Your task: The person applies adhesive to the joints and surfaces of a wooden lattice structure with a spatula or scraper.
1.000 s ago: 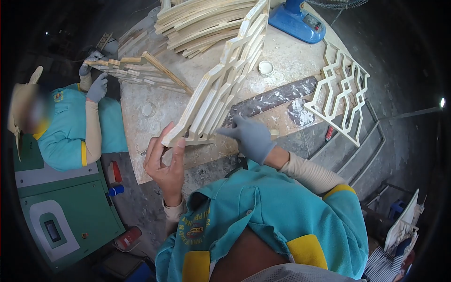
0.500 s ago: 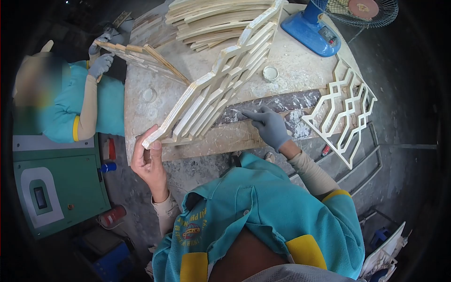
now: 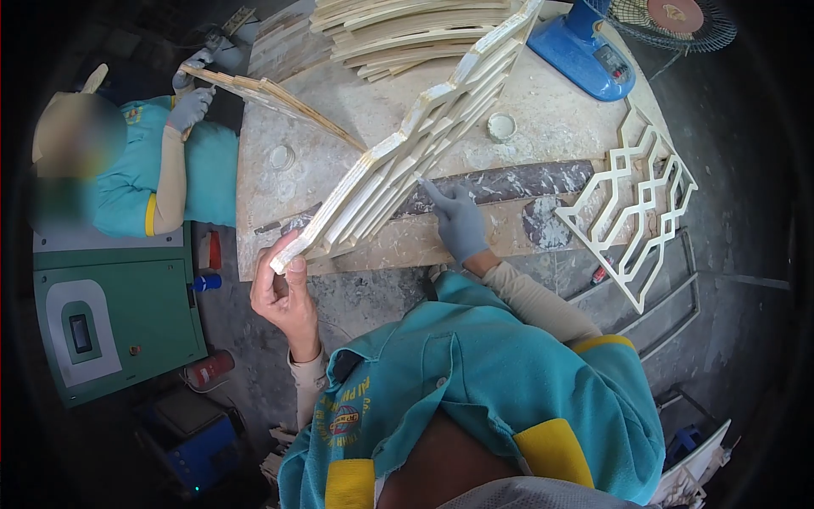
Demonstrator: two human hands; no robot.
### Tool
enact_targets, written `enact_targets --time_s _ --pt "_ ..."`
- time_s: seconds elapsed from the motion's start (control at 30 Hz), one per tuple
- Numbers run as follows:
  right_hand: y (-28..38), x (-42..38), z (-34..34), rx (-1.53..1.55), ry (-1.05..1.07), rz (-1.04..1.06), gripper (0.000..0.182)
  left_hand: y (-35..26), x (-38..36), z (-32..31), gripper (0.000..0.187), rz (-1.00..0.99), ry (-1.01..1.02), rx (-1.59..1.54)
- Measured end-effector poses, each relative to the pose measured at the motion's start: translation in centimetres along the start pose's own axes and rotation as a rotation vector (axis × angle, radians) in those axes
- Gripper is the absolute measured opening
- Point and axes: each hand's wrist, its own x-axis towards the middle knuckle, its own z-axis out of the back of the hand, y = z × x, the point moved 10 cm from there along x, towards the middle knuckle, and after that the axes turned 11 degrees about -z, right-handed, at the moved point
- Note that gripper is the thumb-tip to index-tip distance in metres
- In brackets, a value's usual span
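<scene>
My bare left hand (image 3: pixel 287 297) grips the lower corner of a pale wooden lattice panel (image 3: pixel 386 157), which stands on edge and slants up to the right across the table. My gloved right hand (image 3: pixel 460 222) is beside the panel's lower right side, its index finger reaching to the slats; the other fingers are curled. Whether it pinches anything is too small to tell. Under the right hand lies a dark strip (image 3: pixel 530 181) smeared with white. A small round pot (image 3: pixel 501 128) sits to the right of the panel.
A second lattice (image 3: pixel 632 199) overhangs the table's right edge. Behind are stacked curved wood strips (image 3: pixel 398 34) and a blue fan (image 3: pixel 585 55). At the left, a co-worker's gloved hands hold another panel (image 3: pixel 280 97). A second pot (image 3: pixel 281 157) stands nearby.
My right hand has moved left and closer to the panel, its finger now at the slats. The panel has tilted more edge-on. The whole view has shifted slightly.
</scene>
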Motion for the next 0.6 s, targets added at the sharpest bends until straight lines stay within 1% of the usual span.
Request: enact_targets --time_s 0.03,0.1,0.2,0.33,0.4,0.43,0.5,0.53,0.6 --pt "-0.2 -0.5 0.7 0.001 0.000 0.000 0.050 0.0 0.0 0.0 0.034 -0.001 0.000 0.001" --pt "-0.9 -1.2 1.4 -0.024 0.142 -0.046 0.045 -0.1 0.0 0.0 0.034 -0.004 -0.011 -0.014" --pt "-1.2 -0.9 2.6 0.047 0.142 -0.095 0.045 -0.2 0.0 -0.2 0.033 -0.003 -0.010 -0.017" --pt "0.4 1.3 2.1 0.020 0.183 -0.090 0.043 -0.9 -0.4 -0.3 0.033 0.001 0.001 -0.028" --pt "1.4 1.3 1.3 -0.161 0.153 -0.035 0.042 -0.8 -0.6 -0.4 0.032 -0.002 0.025 0.002" --pt "1.7 1.2 1.6 -0.160 0.152 -0.034 0.042 -0.8 -0.5 -0.5 0.032 -0.003 0.024 0.002" --pt "2.2 0.4 1.4 -0.093 0.278 -0.034 0.042 -1.1 -0.4 -0.5 0.032 -0.012 0.009 -0.009" --pt "1.9 0.4 1.6 -0.095 0.278 -0.035 0.042 -1.2 -0.4 -0.6 0.032 -0.011 0.008 -0.011" --pt "1.9 0.7 1.8 -0.009 0.296 -0.007 0.042 -0.8 -0.4 -0.4 0.026 0.040 -0.025 -0.043"
